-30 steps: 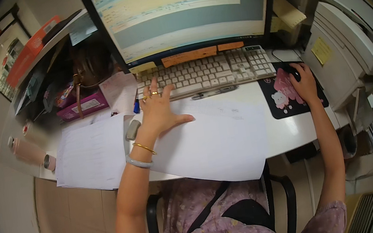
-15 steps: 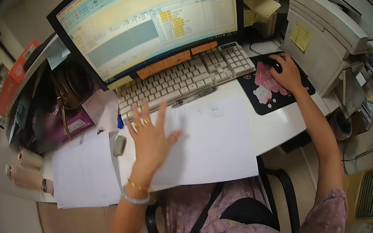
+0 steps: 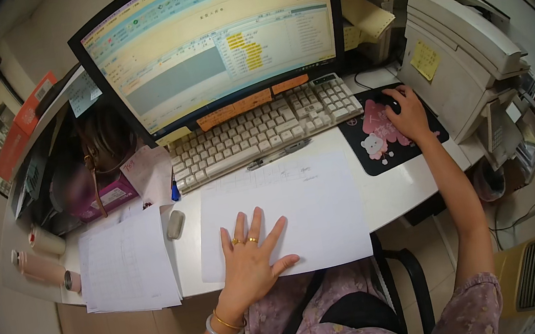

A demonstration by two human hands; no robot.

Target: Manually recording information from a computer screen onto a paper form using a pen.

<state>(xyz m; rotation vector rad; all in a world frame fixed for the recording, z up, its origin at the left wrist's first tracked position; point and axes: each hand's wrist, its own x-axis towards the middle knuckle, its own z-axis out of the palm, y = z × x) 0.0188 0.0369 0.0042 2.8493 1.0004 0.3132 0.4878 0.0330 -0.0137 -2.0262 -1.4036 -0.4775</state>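
Note:
My left hand (image 3: 251,258) lies with spread fingers near the lower edge of a white paper sheet (image 3: 326,217). The sheet has faint lines and small writing along its top. At the right, my right hand (image 3: 412,116) is curled over a dark computer mouse (image 3: 396,106), mostly hidden under the fingers. The mouse rests on a black mouse pad (image 3: 362,157) with a pink bear print. Above the sheet sit a pen (image 3: 279,154) and a pale keyboard (image 3: 237,142). A lit monitor (image 3: 197,54) showing a table with yellow-marked rows stands behind the keyboard.
A paper stack (image 3: 127,265) and a small grey oblong block (image 3: 176,224) lie at the left. Pink bottles (image 3: 39,267) stand beyond them. A brown bag (image 3: 103,142) is beside the monitor. On the right stands a bulky printer-like machine (image 3: 456,51) with a yellow note.
My left hand has come down from near the keyboard toward the sheet's near edge. My right hand stays on the mouse. The whole view has shifted slightly.

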